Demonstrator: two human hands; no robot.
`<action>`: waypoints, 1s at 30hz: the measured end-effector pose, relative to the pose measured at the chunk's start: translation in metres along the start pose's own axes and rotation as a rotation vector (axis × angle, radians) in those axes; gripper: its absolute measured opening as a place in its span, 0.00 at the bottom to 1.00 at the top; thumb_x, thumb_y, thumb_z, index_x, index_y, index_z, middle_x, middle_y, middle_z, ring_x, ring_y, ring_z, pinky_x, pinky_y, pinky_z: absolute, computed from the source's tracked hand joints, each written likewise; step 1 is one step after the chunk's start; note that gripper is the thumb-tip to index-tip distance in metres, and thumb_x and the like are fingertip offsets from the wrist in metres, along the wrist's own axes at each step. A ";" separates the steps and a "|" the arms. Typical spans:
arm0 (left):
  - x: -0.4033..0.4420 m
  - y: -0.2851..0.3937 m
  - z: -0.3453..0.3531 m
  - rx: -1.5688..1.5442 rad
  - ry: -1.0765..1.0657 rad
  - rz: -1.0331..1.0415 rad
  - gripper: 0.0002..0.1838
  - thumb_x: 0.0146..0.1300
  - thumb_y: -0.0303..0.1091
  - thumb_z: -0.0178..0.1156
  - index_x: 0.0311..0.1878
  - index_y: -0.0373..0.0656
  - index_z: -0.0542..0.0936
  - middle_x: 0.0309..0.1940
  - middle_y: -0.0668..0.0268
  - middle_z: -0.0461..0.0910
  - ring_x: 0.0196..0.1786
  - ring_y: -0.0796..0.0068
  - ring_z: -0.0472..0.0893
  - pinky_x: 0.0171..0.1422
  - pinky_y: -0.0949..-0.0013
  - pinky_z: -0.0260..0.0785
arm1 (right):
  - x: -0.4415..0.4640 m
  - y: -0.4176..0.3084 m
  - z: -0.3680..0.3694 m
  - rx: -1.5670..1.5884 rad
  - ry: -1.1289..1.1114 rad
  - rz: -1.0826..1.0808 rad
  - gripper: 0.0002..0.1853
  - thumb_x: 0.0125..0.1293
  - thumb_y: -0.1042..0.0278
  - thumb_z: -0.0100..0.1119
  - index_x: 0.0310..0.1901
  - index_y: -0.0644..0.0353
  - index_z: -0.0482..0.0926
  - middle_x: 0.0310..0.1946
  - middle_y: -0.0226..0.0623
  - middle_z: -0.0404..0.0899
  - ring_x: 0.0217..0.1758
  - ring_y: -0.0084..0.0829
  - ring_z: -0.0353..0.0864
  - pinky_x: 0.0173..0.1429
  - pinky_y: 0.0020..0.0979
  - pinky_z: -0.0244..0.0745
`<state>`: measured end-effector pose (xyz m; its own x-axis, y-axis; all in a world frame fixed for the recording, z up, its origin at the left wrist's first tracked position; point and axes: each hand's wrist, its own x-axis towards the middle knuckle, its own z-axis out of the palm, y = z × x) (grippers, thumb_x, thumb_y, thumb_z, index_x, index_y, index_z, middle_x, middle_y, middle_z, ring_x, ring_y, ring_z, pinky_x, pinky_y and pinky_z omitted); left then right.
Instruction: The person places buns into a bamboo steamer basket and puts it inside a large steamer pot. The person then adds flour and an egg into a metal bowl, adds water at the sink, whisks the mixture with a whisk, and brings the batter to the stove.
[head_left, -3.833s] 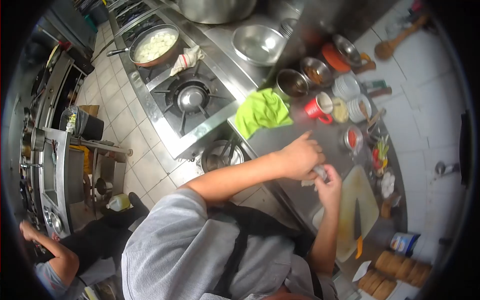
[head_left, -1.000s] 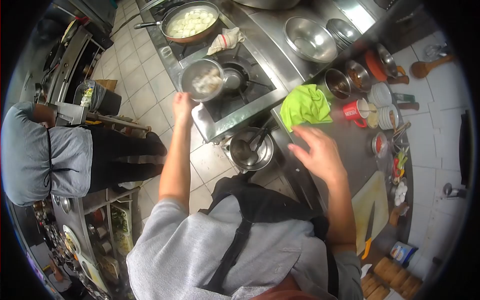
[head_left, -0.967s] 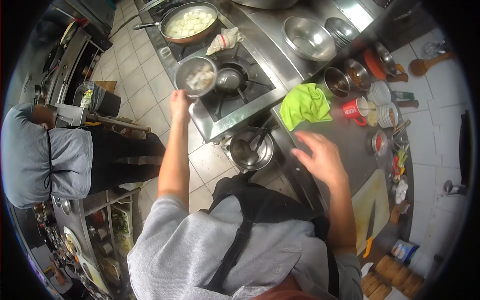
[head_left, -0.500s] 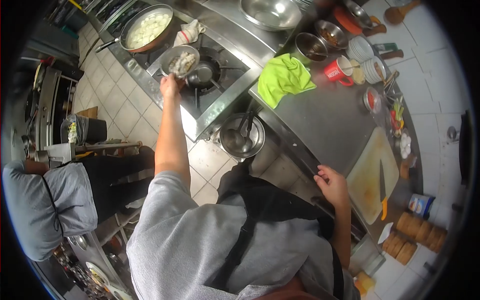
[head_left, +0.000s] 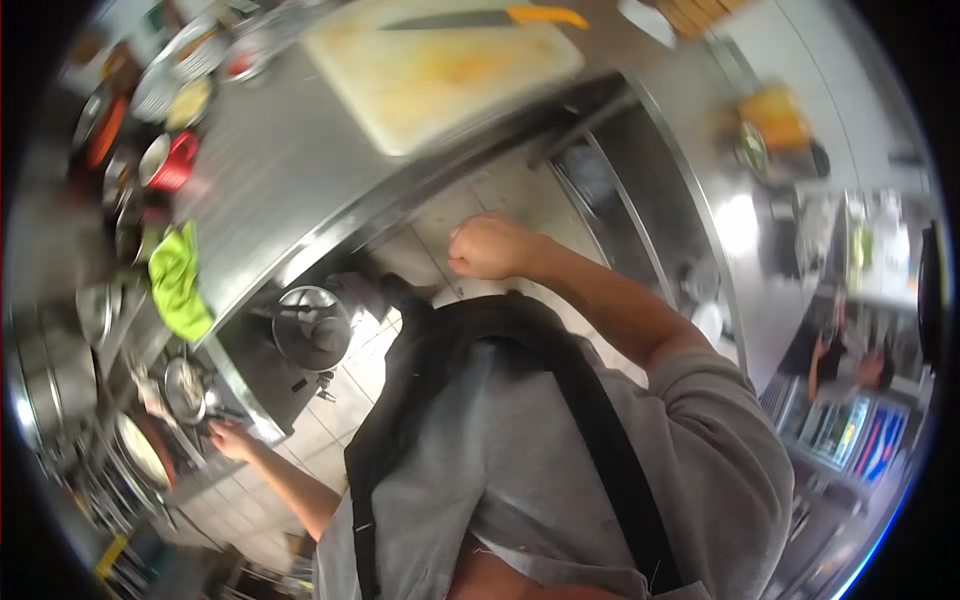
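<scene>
My left hand [head_left: 232, 440] is closed at the handle of a small frying pan [head_left: 186, 388] over the stove, at the lower left. Pale pieces of food lie in the pan; blur hides their kind. In front of my apron, my right hand [head_left: 490, 246] is curled into a fist, with nothing visible in it. It hangs in the air by the counter's front edge, below the white cutting board [head_left: 450, 75]. On that board rests a knife [head_left: 470, 18] with a yellow handle.
A bright green cloth [head_left: 178, 285] lies at the counter's corner, near a red mug [head_left: 170, 162]. Below it stands a metal pot [head_left: 312, 328] with utensils inside. A larger pan [head_left: 145, 450] sits on the stove. Another person [head_left: 845, 350] is at the far right.
My view has swung right, so the counter now spans the top and the stove sits lower left. My right hand has gone from loosely open to a fist. My left hand stays at the pan.
</scene>
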<state>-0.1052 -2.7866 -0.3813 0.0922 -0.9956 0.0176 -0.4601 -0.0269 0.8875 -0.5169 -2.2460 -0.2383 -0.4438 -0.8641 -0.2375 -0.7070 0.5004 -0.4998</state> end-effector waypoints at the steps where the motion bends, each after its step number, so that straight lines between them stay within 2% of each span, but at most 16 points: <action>1: -0.040 0.003 0.009 0.219 -0.030 0.076 0.20 0.65 0.50 0.66 0.43 0.40 0.80 0.30 0.67 0.81 0.29 0.75 0.77 0.28 0.69 0.72 | -0.028 0.014 0.016 0.029 0.025 0.053 0.13 0.58 0.60 0.55 0.27 0.59 0.84 0.31 0.44 0.84 0.41 0.51 0.82 0.49 0.49 0.75; 3: -0.106 -0.016 0.035 -0.173 -0.705 -0.134 0.19 0.66 0.49 0.65 0.43 0.41 0.80 0.30 0.69 0.79 0.29 0.75 0.78 0.30 0.69 0.73 | -0.066 0.029 0.041 0.091 0.035 0.195 0.12 0.56 0.64 0.52 0.26 0.59 0.84 0.32 0.46 0.84 0.41 0.51 0.83 0.50 0.49 0.75; 5: -0.189 -0.020 0.075 0.107 -1.036 -0.194 0.15 0.68 0.44 0.62 0.49 0.42 0.80 0.35 0.66 0.80 0.39 0.71 0.82 0.40 0.66 0.77 | -0.113 0.051 0.071 0.072 -0.009 0.270 0.10 0.60 0.63 0.54 0.32 0.59 0.82 0.35 0.42 0.83 0.45 0.47 0.82 0.50 0.47 0.75; 6: -0.218 -0.048 0.101 0.300 -1.152 -0.117 0.17 0.67 0.44 0.63 0.51 0.41 0.80 0.42 0.60 0.82 0.44 0.69 0.83 0.48 0.63 0.77 | -0.143 0.059 0.096 0.168 0.195 0.298 0.11 0.60 0.63 0.55 0.39 0.57 0.82 0.38 0.42 0.84 0.47 0.47 0.82 0.51 0.46 0.75; 7: -0.258 -0.049 0.107 0.627 -1.286 0.513 0.22 0.66 0.46 0.64 0.55 0.38 0.79 0.49 0.55 0.82 0.48 0.64 0.82 0.56 0.61 0.74 | -0.170 0.062 0.114 0.261 0.403 0.326 0.15 0.60 0.63 0.56 0.47 0.55 0.82 0.41 0.42 0.84 0.48 0.46 0.82 0.52 0.45 0.76; 8: -0.306 -0.030 0.114 0.684 -1.421 0.530 0.25 0.65 0.47 0.64 0.56 0.37 0.79 0.52 0.54 0.81 0.52 0.61 0.81 0.59 0.60 0.73 | -0.194 0.068 0.118 0.272 0.427 0.357 0.15 0.60 0.63 0.56 0.47 0.55 0.82 0.41 0.42 0.84 0.48 0.46 0.82 0.52 0.45 0.76; 11: -0.404 -0.016 0.119 0.744 -1.752 0.482 0.34 0.63 0.54 0.65 0.63 0.37 0.75 0.59 0.49 0.78 0.64 0.54 0.75 0.68 0.58 0.66 | -0.272 0.084 0.143 0.307 0.030 0.660 0.18 0.58 0.63 0.58 0.51 0.55 0.80 0.41 0.47 0.84 0.48 0.50 0.83 0.51 0.49 0.76; 15: -0.464 -0.007 0.101 1.049 -1.742 0.420 0.52 0.55 0.64 0.68 0.73 0.35 0.64 0.65 0.42 0.72 0.71 0.51 0.69 0.73 0.58 0.61 | -0.359 0.097 0.192 0.292 0.076 0.862 0.19 0.61 0.56 0.60 0.52 0.54 0.80 0.41 0.47 0.84 0.48 0.49 0.83 0.51 0.49 0.77; 17: -0.456 -0.006 0.106 1.126 -1.794 0.004 0.54 0.53 0.70 0.66 0.72 0.36 0.66 0.64 0.45 0.73 0.66 0.52 0.74 0.71 0.59 0.64 | -0.389 0.102 0.218 0.303 0.130 0.890 0.22 0.61 0.56 0.62 0.56 0.53 0.79 0.47 0.45 0.84 0.53 0.47 0.82 0.57 0.45 0.76; 19: -0.465 0.046 0.111 1.288 -1.867 -0.081 0.47 0.56 0.71 0.62 0.58 0.31 0.78 0.49 0.51 0.83 0.48 0.52 0.84 0.56 0.56 0.77 | -0.398 0.096 0.203 0.401 0.093 1.006 0.21 0.61 0.58 0.63 0.55 0.55 0.80 0.48 0.45 0.84 0.53 0.46 0.82 0.57 0.43 0.76; 21: -0.450 0.031 0.124 1.456 -1.829 -0.201 0.40 0.62 0.70 0.57 0.53 0.35 0.83 0.43 0.53 0.85 0.41 0.54 0.86 0.45 0.52 0.81 | -0.404 0.093 0.200 0.440 0.148 0.981 0.20 0.61 0.59 0.64 0.54 0.56 0.80 0.46 0.44 0.85 0.51 0.46 0.83 0.55 0.42 0.77; 22: -0.439 0.014 0.129 1.429 -1.879 -0.144 0.38 0.66 0.69 0.51 0.55 0.39 0.83 0.44 0.55 0.85 0.44 0.55 0.85 0.37 0.48 0.81 | -0.404 0.093 0.199 0.441 0.162 0.972 0.20 0.61 0.59 0.64 0.54 0.56 0.80 0.45 0.43 0.85 0.49 0.46 0.84 0.54 0.42 0.77; 24: -0.429 0.010 0.148 1.491 -2.005 0.577 0.34 0.67 0.63 0.48 0.53 0.39 0.83 0.51 0.47 0.82 0.53 0.49 0.82 0.58 0.52 0.72 | -0.400 0.097 0.203 0.433 0.191 0.945 0.20 0.60 0.60 0.64 0.54 0.54 0.80 0.44 0.42 0.86 0.45 0.45 0.84 0.51 0.43 0.78; 25: -0.436 0.033 0.149 1.476 -1.890 0.818 0.28 0.64 0.55 0.51 0.50 0.41 0.85 0.49 0.49 0.83 0.52 0.48 0.82 0.57 0.50 0.72 | -0.396 0.095 0.198 0.428 0.209 0.941 0.20 0.60 0.60 0.64 0.54 0.54 0.81 0.44 0.41 0.86 0.45 0.46 0.85 0.51 0.43 0.78; 28: -0.469 0.129 0.153 1.100 -1.651 0.979 0.23 0.62 0.48 0.53 0.53 0.44 0.82 0.46 0.51 0.84 0.51 0.46 0.82 0.56 0.48 0.74 | -0.378 0.115 0.195 0.452 0.169 0.909 0.22 0.59 0.59 0.65 0.55 0.53 0.80 0.40 0.39 0.87 0.44 0.44 0.86 0.50 0.41 0.79; 30: -0.477 0.157 0.173 0.716 -1.584 0.874 0.20 0.62 0.48 0.57 0.52 0.47 0.82 0.45 0.52 0.84 0.50 0.48 0.82 0.56 0.49 0.73 | -0.366 0.152 0.214 0.417 0.145 0.815 0.22 0.58 0.58 0.65 0.55 0.52 0.81 0.38 0.36 0.87 0.43 0.43 0.86 0.49 0.41 0.79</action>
<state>-0.3739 -2.3317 -0.3297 -0.8893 0.0920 -0.4480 -0.1852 0.8232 0.5367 -0.3442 -1.8650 -0.4062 -0.8012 -0.2241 -0.5549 0.0970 0.8664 -0.4899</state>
